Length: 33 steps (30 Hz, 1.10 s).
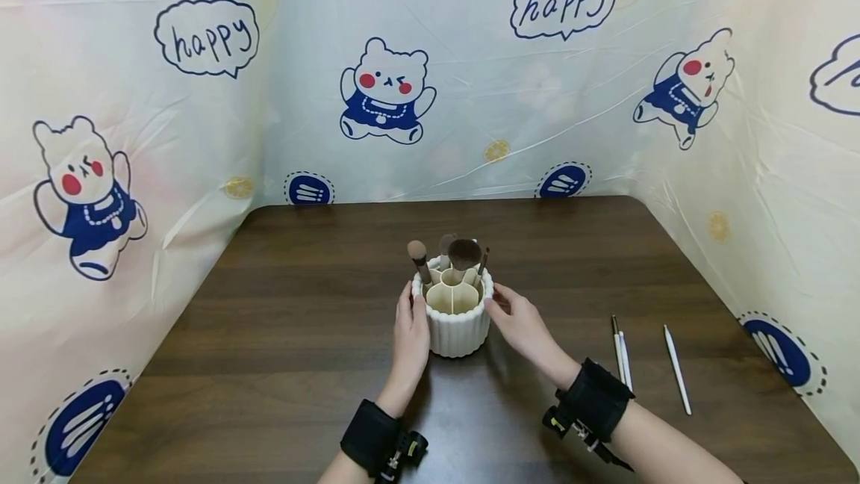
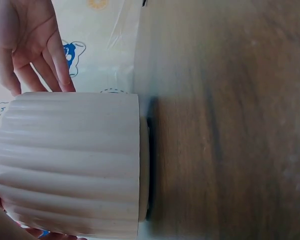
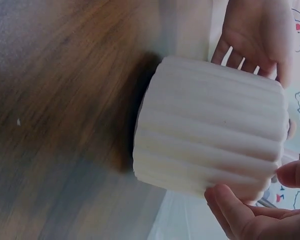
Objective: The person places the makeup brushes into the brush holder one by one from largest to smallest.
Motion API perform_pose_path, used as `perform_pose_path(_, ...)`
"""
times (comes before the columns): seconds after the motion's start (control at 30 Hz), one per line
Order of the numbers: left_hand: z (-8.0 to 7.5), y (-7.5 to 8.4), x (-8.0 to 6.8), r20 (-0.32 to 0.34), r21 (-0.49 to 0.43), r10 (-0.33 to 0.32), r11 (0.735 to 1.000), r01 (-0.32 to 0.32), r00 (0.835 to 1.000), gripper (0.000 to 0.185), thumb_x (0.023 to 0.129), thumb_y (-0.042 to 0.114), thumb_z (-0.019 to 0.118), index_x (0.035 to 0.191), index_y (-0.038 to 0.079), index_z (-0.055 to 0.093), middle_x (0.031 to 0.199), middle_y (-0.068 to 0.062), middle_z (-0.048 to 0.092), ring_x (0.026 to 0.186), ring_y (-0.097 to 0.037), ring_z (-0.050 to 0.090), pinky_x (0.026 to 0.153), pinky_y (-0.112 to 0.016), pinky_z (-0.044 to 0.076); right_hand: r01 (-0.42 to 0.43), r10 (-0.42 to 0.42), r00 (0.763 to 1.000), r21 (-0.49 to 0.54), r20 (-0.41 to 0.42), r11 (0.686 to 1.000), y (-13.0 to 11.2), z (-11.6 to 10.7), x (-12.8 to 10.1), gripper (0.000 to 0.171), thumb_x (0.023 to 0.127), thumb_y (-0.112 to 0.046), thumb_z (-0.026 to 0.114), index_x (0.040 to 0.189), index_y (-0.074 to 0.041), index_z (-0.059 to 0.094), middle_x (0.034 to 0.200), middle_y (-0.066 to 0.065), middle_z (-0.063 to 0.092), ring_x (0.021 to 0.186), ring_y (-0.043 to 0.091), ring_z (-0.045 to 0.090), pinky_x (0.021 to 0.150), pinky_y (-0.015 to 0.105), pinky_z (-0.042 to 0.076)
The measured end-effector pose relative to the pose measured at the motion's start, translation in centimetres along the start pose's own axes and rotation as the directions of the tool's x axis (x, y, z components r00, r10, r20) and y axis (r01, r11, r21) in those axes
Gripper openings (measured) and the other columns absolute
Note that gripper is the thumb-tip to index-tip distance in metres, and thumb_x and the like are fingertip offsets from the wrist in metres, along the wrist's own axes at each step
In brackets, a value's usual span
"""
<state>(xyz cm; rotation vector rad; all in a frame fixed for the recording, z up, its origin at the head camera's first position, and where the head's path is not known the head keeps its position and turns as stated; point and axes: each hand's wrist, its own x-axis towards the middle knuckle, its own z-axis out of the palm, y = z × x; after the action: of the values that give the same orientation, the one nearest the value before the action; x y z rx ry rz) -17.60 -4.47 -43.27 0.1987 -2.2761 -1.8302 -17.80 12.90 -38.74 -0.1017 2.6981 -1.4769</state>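
A white fluted brush holder [image 1: 460, 333] with cream inner compartments stands upright between both hands over the table. Several makeup brushes lean in its back compartments, among them a large dark fluffy brush [image 1: 465, 254] and a tan rounded brush [image 1: 417, 251]. Both front compartments hold nothing. My left hand [image 1: 411, 331] grips the holder's left side, its thumb near the front rim. From the right, my right hand [image 1: 524, 326] holds the rim side between thumb and fingers. The right wrist view shows these fingertips [image 3: 222, 192] on the fluted wall [image 3: 210, 125].
On the right of the brown wooden table [image 1: 302, 297] lie a white pen-like stick [image 1: 677, 370] and two thin sticks side by side, one white [image 1: 625, 357] and one with a dark tip [image 1: 616, 338]. A printed curtain [image 1: 457, 95] encloses the table's back and sides.
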Motion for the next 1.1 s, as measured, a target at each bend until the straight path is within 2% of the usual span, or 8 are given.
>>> perform_pose_path(0.13, 0.0, 0.0, 0.0, -0.008, 0.0, 0.004, 1.0, -0.004, 1.0, 0.05, 0.104, 0.028, 0.033, 0.148, 0.005, 0.031, 0.151, -0.019, 0.035, 0.14, -0.035, 0.033, 0.113, -0.053, 0.029, 0.009, -0.01, 1.0, -0.037, -0.021, 0.999, 0.5, -0.9, 0.4, 0.047, 0.098, -0.018, 0.05, 0.136, 0.01, 0.044, 0.131, 0.028, 0.056, 0.119, 0.039, 0.056, 0.098, 0.046, 0.049)
perform_pose_path(0.23, 0.0, 0.1, -0.1, -0.007, -0.006, 0.009, 1.0, -0.009, 1.0, 0.049, 0.104, 0.027, 0.033, 0.147, 0.005, 0.032, 0.151, -0.019, 0.035, 0.139, -0.035, 0.034, 0.113, -0.052, 0.03, 0.007, -0.01, 0.999, -0.077, -0.047, 0.997, 1.0, -2.4, 0.7, 0.044, 0.097, -0.017, 0.051, 0.132, 0.01, 0.049, 0.127, 0.028, 0.058, 0.117, 0.038, 0.057, 0.097, 0.047, 0.049)
perform_pose_path(0.37, 0.0, 0.1, -0.1, -0.01, -0.015, 0.017, 1.0, -0.017, 1.0, 0.049, 0.103, 0.027, 0.034, 0.147, 0.005, 0.033, 0.15, -0.019, 0.036, 0.139, -0.035, 0.035, 0.112, -0.052, 0.031, -0.023, 0.015, 0.997, -0.12, -0.07, 0.992, 1.9, -5.3, 1.0, 0.039, 0.096, -0.017, 0.053, 0.127, 0.007, 0.055, 0.119, 0.027, 0.063, 0.108, 0.036, 0.061, 0.088, 0.043, 0.052)
perform_pose_path(0.6, 0.0, 0.1, 0.0, -0.02, -0.013, 0.026, 1.0, -0.027, 0.999, 0.048, 0.103, 0.026, 0.035, 0.146, 0.004, 0.034, 0.149, -0.019, 0.038, 0.138, -0.035, 0.036, 0.112, -0.052, 0.031, -0.099, 0.071, 0.987, -0.198, -0.144, 0.975, 5.3, -10.3, 1.4, 0.035, 0.094, -0.018, 0.056, 0.116, 0.008, 0.062, 0.103, 0.025, 0.069, 0.085, 0.029, 0.068, 0.066, 0.025, 0.048)
perform_pose_path(0.7, 0.0, 0.0, 0.0, -0.016, -0.014, 0.023, 1.0, -0.023, 1.0, 0.048, 0.103, 0.026, 0.035, 0.146, 0.004, 0.034, 0.149, -0.02, 0.037, 0.138, -0.035, 0.036, 0.112, -0.052, 0.031, -0.151, 0.117, 0.98, -0.219, -0.159, 0.964, 6.9, -12.1, 1.2, 0.034, 0.094, -0.017, 0.055, 0.112, 0.01, 0.063, 0.1, 0.026, 0.069, 0.081, 0.029, 0.068, 0.062, 0.025, 0.048)
perform_pose_path(0.87, 0.0, 0.0, 0.0, -0.016, -0.018, 0.02, 1.0, -0.021, 1.0, 0.048, 0.103, 0.026, 0.035, 0.146, 0.004, 0.034, 0.149, -0.019, 0.037, 0.138, -0.035, 0.036, 0.112, -0.051, 0.031, -0.216, 0.184, 0.974, -0.288, -0.134, 0.933, 9.5, -14.4, 0.3, 0.033, 0.093, -0.017, 0.054, 0.103, 0.012, 0.065, 0.091, 0.025, 0.07, 0.074, 0.023, 0.065, 0.059, 0.028, 0.046)
perform_pose_path(1.0, 0.1, -0.1, 0.1, -0.021, -0.029, 0.019, 0.999, -0.019, 1.0, 0.047, 0.103, 0.025, 0.035, 0.145, 0.003, 0.034, 0.149, -0.019, 0.038, 0.138, -0.034, 0.036, 0.112, -0.051, 0.031, -0.247, 0.23, 0.969, -0.343, -0.089, 0.906, 10.9, -15.3, -0.3, 0.032, 0.089, -0.017, 0.056, 0.095, 0.011, 0.069, 0.08, 0.016, 0.071, 0.072, 0.017, 0.062, 0.061, 0.029, 0.045)
perform_pose_path(1.1, 0.1, -0.1, 0.2, -0.028, -0.035, 0.021, 0.999, -0.022, 0.999, 0.047, 0.103, 0.025, 0.035, 0.145, 0.003, 0.035, 0.148, -0.019, 0.038, 0.137, -0.034, 0.037, 0.112, -0.051, 0.031, -0.289, 0.293, 0.955, -0.348, -0.043, 0.892, 11.5, -15.6, -0.5, 0.031, 0.088, -0.017, 0.057, 0.093, 0.011, 0.069, 0.078, 0.012, 0.072, 0.071, 0.015, 0.063, 0.063, 0.03, 0.048)
